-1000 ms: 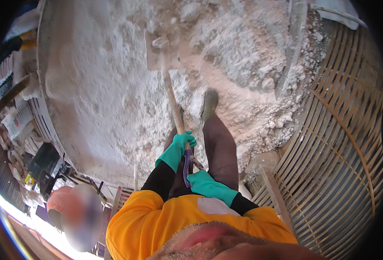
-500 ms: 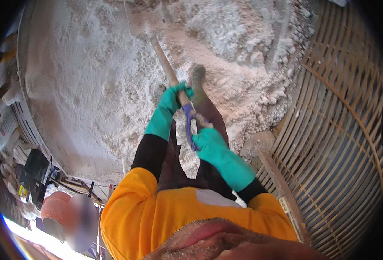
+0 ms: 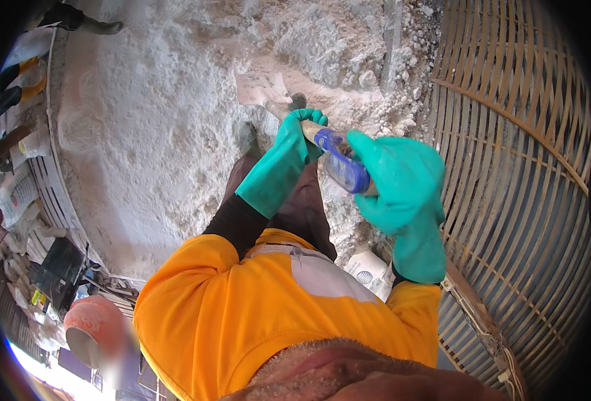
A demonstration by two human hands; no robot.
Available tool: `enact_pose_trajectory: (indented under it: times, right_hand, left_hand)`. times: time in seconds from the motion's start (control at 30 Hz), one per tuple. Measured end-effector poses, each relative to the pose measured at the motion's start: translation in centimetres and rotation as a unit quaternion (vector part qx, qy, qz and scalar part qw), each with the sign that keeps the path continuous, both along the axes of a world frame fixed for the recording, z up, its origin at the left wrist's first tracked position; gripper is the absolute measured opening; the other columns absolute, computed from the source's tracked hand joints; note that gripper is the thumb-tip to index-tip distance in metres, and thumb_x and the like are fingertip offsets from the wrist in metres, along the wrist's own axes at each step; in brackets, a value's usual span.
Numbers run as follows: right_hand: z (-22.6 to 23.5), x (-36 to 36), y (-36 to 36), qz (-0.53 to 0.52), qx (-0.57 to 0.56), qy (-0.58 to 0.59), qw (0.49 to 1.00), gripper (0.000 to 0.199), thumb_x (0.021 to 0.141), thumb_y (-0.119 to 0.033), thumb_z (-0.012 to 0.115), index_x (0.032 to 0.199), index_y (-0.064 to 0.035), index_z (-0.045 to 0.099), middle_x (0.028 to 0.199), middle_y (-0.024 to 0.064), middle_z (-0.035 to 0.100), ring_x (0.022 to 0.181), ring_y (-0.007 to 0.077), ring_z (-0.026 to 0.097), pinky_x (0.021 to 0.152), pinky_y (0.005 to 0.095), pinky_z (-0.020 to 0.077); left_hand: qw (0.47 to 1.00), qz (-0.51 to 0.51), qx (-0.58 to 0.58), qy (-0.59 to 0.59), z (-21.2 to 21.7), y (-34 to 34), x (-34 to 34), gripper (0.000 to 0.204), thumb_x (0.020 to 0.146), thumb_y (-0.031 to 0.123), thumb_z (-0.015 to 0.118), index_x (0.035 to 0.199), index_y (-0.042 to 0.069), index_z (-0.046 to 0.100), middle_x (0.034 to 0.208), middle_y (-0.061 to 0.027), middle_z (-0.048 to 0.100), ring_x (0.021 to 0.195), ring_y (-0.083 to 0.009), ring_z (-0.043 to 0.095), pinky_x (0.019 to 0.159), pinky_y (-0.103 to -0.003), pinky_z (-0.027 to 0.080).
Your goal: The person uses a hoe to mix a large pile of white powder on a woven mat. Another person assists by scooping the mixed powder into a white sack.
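Right hand (image 3: 394,179): wrapped around the blue grip of the shovel (image 3: 294,112).
Left hand (image 3: 301,130): clamped lower on the shaft.
Blade: down in the pale powder pile (image 3: 148,120); drive low, lift level.

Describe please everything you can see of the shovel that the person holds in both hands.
The shovel has a pale wooden shaft with a blue grip at its upper end and a flat blade caked in whitish powder. It slants away from the person, blade down on the white powder pile. The left hand, in a green glove, wraps the shaft; the gloved right hand closes over the blue grip. Much of the shaft is hidden.
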State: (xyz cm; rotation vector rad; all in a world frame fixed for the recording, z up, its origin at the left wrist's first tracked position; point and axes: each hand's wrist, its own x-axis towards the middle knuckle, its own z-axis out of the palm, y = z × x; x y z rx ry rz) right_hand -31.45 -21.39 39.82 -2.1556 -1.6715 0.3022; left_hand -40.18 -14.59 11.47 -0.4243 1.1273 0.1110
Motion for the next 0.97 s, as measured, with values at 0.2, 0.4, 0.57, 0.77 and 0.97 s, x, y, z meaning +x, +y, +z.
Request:
enact_pose_trajectory:
  times: [0.2,0.4,0.57,0.77,0.97]
  right_hand:
    - [1.9,0.3,3.3,0.015,-0.060,0.023,0.998,0.054,0.059,0.000,0.076,0.113,-0.0073,0.074,0.089,0.0127,0.073,0.077,0.0307,0.071,0.069,0.0393,0.0554]
    - [-0.7,0.8,7.2,-0.096,-0.155,0.156,0.971,0.044,0.070,0.002,0.077,0.113,-0.0061,0.073,0.098,0.0144,0.074,0.088,0.0212,0.073,0.080,0.0337,0.0571]
    - [-1.7,-3.4,8.1,-0.151,-0.178,0.114,0.966,0.039,0.074,-0.002,0.078,0.112,-0.0069,0.073,0.102,0.0093,0.075,0.093,0.0187,0.072,0.083,0.0322,0.0562]
    - [-3.1,-3.4,8.8,-0.151,-0.188,0.149,0.959,0.040,0.073,-0.008,0.079,0.112,-0.0074,0.073,0.102,0.0114,0.074,0.094,0.0222,0.072,0.085,0.0334,0.0553]
    - [-2.2,-1.9,11.1,-0.124,-0.264,0.140,0.946,0.037,0.076,-0.009,0.078,0.113,-0.0073,0.073,0.103,0.0119,0.074,0.093,0.0251,0.072,0.087,0.0336,0.0550]
  left_hand:
    - [0.997,0.071,0.000,-0.015,1.3,0.5,-0.4,0.012,0.093,0.015,0.054,0.100,0.004,0.055,0.084,-0.0125,0.065,0.074,-0.0283,0.066,0.072,-0.040,0.061]
    - [0.961,-0.154,0.214,-0.088,1.9,3.5,-4.3,0.034,0.090,0.019,0.069,0.117,0.004,0.058,0.091,-0.0066,0.063,0.084,-0.0197,0.064,0.078,-0.034,0.055]
    - [0.697,-0.247,0.673,-0.013,0.9,4.2,-10.3,0.073,0.074,0.011,0.080,0.142,0.005,0.053,0.112,-0.0133,0.064,0.110,-0.0237,0.063,0.091,-0.039,0.055]
    - [0.556,-0.276,0.781,-0.069,2.2,7.3,-6.0,0.049,0.068,-0.001,0.074,0.116,0.005,0.070,0.110,-0.0077,0.071,0.097,-0.0147,0.065,0.083,-0.032,0.055]
    - [0.611,-0.284,0.724,-0.148,-1.7,7.4,-3.7,0.031,0.075,-0.002,0.071,0.105,0.005,0.072,0.098,-0.0021,0.073,0.085,-0.0112,0.065,0.078,-0.028,0.053]
